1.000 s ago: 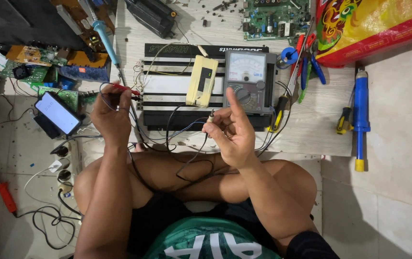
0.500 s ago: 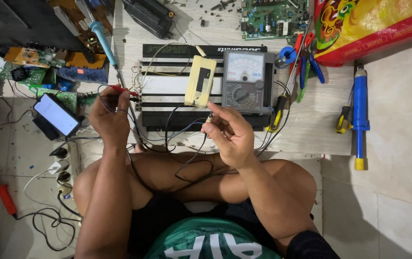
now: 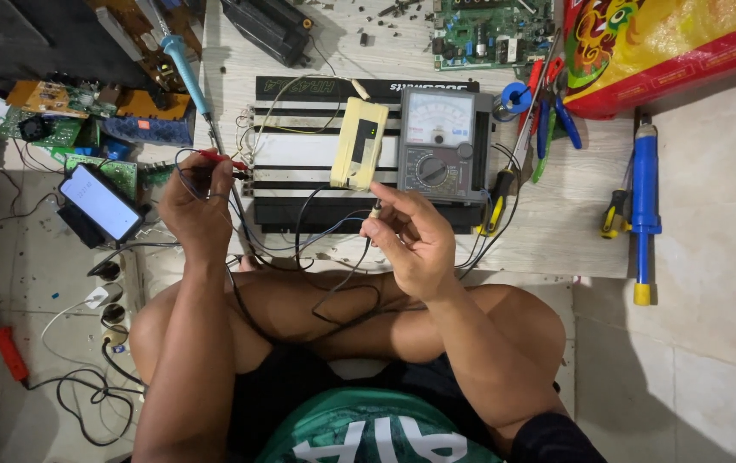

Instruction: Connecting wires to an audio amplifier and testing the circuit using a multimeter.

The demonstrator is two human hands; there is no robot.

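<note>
Here, two test probes work a black amplifier on the low wooden bench.
Left hand pinches the red probe against the amplifier's left-edge terminals; right hand pinches the black probe upright above its front edge, the analog multimeter just behind for reading.

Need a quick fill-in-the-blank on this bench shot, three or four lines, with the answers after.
1. The left hand holds a probe whose colour is ____.
2. The analog meter sits to the ____ of the yellow device.
3. The right hand pinches a ____ probe.
4. The phone screen is ____.

Missing words: red; right; black; lit
</note>
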